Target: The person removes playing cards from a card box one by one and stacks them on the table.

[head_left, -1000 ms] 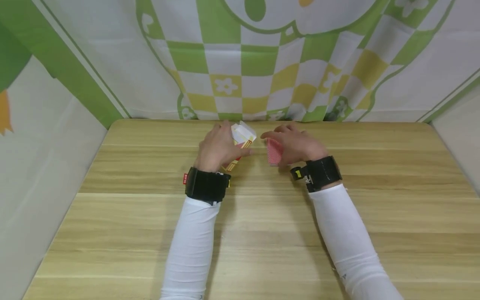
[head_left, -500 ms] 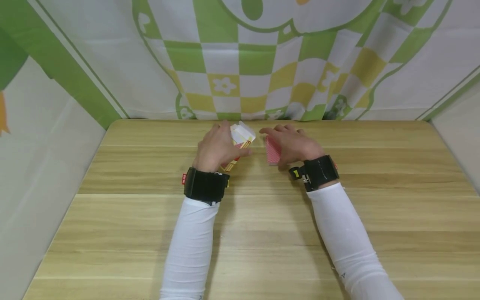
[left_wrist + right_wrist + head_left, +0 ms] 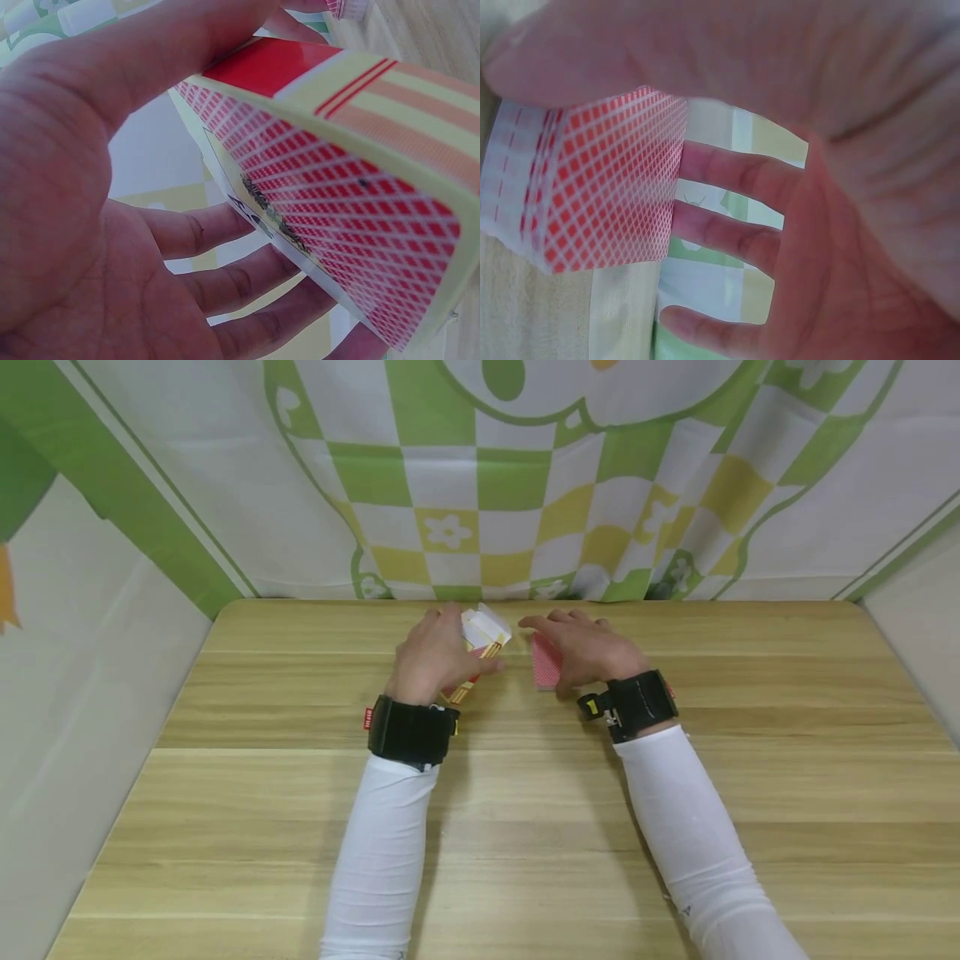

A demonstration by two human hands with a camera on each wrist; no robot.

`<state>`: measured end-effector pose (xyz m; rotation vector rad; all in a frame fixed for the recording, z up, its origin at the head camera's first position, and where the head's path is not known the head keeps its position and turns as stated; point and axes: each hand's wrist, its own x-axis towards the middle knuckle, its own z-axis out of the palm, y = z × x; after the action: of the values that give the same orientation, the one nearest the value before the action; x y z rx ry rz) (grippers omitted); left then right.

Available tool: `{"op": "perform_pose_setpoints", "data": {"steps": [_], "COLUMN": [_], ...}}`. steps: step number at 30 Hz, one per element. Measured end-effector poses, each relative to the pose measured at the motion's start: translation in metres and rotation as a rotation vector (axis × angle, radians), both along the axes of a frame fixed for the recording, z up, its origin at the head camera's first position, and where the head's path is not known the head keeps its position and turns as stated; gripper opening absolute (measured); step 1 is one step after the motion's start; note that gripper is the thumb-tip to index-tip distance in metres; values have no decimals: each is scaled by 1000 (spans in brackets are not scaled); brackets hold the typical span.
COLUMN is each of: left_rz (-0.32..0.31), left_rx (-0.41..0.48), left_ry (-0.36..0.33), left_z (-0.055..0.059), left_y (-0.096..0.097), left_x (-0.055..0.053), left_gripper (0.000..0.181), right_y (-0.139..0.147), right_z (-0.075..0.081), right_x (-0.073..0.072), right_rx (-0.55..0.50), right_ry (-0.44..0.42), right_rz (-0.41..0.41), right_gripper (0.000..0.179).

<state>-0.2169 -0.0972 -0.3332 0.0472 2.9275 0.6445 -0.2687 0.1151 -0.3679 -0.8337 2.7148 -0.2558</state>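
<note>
My left hand (image 3: pixel 431 656) grips a playing card box (image 3: pixel 491 649) near the table's back edge. The white flap at its far end stands open. In the left wrist view, my thumb lies along the red and cream striped side of the box (image 3: pixel 352 195), and the fingers support it from the opposite side. A short gap to the right, my right hand (image 3: pixel 596 652) holds a deck of playing cards (image 3: pixel 547 664) with red checked backs. Seen from the right wrist, thumb and fingers span the deck (image 3: pixel 611 180), whose lower edge is at the tabletop.
A wooden table (image 3: pixel 510 827) runs beneath both arms. Behind its back edge hangs a green, white and yellow checked curtain (image 3: pixel 517 477). A pale wall (image 3: pixel 97 660) borders the left side. Both wrists wear black straps (image 3: pixel 411 731).
</note>
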Motion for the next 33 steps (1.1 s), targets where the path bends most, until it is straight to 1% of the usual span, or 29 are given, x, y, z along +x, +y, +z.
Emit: {"op": "perform_pose_setpoints", "data": {"steps": [6, 9, 11, 15, 17, 20, 22, 25, 27, 30, 33], "left_rz": [2, 4, 2, -2, -7, -16, -19, -22, -21, -20, -16], "left_rx": [-6, -5, -5, -7, -9, -15, -13, -12, -10, -14, -11], "left_ry": [-2, -5, -3, 3, 2, -5, -11, -14, -11, -5, -2], "left_z": [0, -1, -1, -1, 0, 1, 1, 1, 1, 0, 0], "left_y": [0, 0, 0, 0, 0, 0, 0, 0, 0, 1, 1], "left_x": [0, 1, 1, 0, 0, 0, 0, 0, 0, 0, 1], "left_gripper": [85, 85, 85, 85, 85, 87, 88, 87, 86, 85, 84], "right_y": [0, 1, 1, -2, -6, -12, -16, -20, -21, -23, -24], "right_z": [0, 1, 4, 10, 11, 7, 3, -3, -5, -7, -7], "right_x": [0, 0, 1, 2, 3, 5, 5, 4, 4, 3, 4], "right_rx": [8, 16, -6, -96, -115, -87, -48, -13, 10, 8, -7], "right_ry": [-25, -26, -22, -26, -22, 1, 23, 18, 9, -7, -11], "right_rz": [-15, -45, -102, -240, -291, -356, -409, -473, -489, -494, -485], "right_gripper": [109, 109, 105, 96, 95, 96, 96, 93, 92, 90, 81]}}
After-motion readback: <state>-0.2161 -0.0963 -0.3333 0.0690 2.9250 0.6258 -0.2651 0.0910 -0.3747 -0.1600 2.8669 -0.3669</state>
